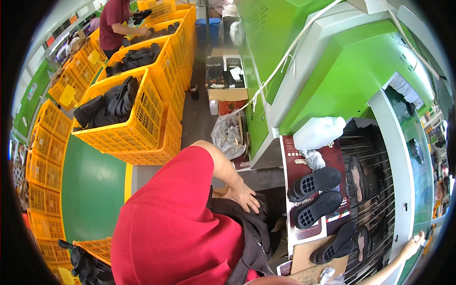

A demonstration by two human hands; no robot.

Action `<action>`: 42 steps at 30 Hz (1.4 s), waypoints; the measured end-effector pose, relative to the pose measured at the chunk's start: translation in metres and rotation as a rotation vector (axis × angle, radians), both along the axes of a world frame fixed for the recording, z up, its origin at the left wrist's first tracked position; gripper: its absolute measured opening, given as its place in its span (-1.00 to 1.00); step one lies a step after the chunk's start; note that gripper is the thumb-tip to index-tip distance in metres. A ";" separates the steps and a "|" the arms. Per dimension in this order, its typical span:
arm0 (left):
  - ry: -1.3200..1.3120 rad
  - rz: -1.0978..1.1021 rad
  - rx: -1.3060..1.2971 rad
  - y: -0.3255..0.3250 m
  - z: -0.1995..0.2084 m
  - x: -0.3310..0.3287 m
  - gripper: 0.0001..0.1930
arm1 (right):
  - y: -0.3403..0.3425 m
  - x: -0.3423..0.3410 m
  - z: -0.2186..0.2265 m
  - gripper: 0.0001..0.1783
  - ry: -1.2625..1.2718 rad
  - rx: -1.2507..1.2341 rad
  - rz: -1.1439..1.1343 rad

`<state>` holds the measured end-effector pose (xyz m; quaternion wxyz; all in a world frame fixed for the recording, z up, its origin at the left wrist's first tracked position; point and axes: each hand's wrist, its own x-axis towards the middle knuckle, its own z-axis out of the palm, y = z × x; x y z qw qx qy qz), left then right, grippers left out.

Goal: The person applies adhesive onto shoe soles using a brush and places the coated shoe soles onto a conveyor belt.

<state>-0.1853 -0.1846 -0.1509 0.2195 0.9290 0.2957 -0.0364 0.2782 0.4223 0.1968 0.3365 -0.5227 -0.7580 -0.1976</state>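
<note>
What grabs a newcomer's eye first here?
A red sleeve fills the lower middle, its left hand resting flat on dark cloth. To the right, black shoe soles lie on a maroon printed board beside the green machine. Yellow crates of black footwear stack at upper left.

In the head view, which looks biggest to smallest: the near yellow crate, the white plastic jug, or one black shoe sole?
1. Yellow crate, by far.
2. and 3. White jug and black sole look about alike, so I won't rank them.
</note>
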 end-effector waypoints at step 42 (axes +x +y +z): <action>0.024 0.007 -0.040 0.006 0.016 0.003 0.19 | 0.005 0.005 -0.002 -0.64 0.014 -0.027 0.001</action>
